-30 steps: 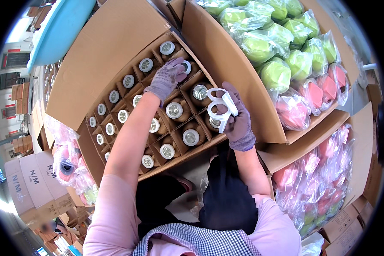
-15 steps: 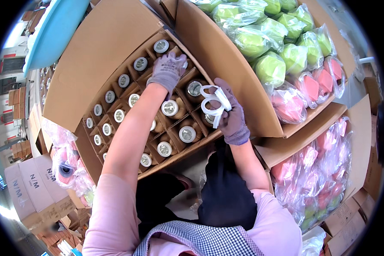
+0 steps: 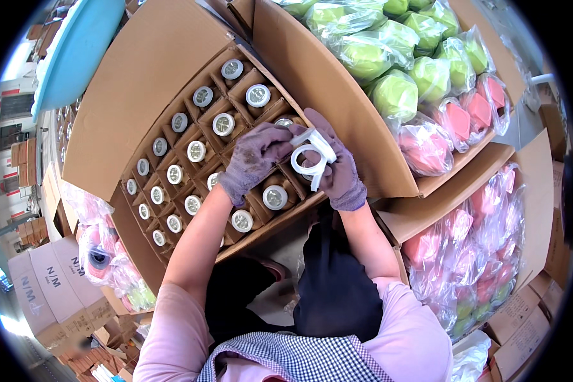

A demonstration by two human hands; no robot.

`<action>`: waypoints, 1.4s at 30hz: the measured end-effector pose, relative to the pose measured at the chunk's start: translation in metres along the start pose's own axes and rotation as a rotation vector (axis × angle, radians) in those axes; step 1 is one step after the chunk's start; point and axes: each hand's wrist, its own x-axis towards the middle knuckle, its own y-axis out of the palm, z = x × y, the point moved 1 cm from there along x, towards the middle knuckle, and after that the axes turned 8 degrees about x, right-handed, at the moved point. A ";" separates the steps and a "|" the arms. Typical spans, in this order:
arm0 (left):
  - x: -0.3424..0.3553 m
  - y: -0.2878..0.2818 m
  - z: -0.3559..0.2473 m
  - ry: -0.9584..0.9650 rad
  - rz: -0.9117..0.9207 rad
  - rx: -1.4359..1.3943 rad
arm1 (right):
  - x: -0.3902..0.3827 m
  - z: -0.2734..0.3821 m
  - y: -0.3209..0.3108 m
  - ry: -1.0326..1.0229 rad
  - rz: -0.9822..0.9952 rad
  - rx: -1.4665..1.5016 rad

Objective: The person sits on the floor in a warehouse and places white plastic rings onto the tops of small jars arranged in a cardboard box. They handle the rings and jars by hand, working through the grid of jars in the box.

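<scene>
A wide cardboard carton (image 3: 226, 247) with dividers holds rows of glass jars (image 3: 275, 197), seen from above, most with a white ring round the top. Over its right side, my right hand (image 3: 342, 169), in a grey-purple glove, grips several loose white plastic rings (image 3: 307, 159). My left hand (image 3: 258, 156), gloved alike with a dirt-darkened back, meets the rings with bent fingers and seems to pinch one; its fingertips are partly hidden. Just beyond the hands, one jar (image 3: 285, 121) is partly covered.
Right of the carton, an open box (image 3: 337, 95) holds green and pink pieces in clear bags. Below it another box (image 3: 528, 223) holds more bagged pink pieces. A light-blue basin (image 3: 76, 51) stands at the upper left, and closed cartons (image 3: 57, 280) at the lower left.
My left hand has come back from the far jars toward me, to the rings in my right hand. A jar with a white ring shows where it was. My right hand still holds the rings.
</scene>
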 end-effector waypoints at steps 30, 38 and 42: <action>0.003 0.023 0.046 0.141 0.086 0.350 | 0.007 0.010 -0.025 -0.109 -0.259 0.197; 0.000 0.036 0.039 0.092 -0.053 0.352 | 0.008 0.010 -0.021 -0.083 -0.353 0.209; 0.005 0.027 0.040 0.135 0.051 0.429 | 0.008 0.008 -0.019 -0.079 -0.352 0.229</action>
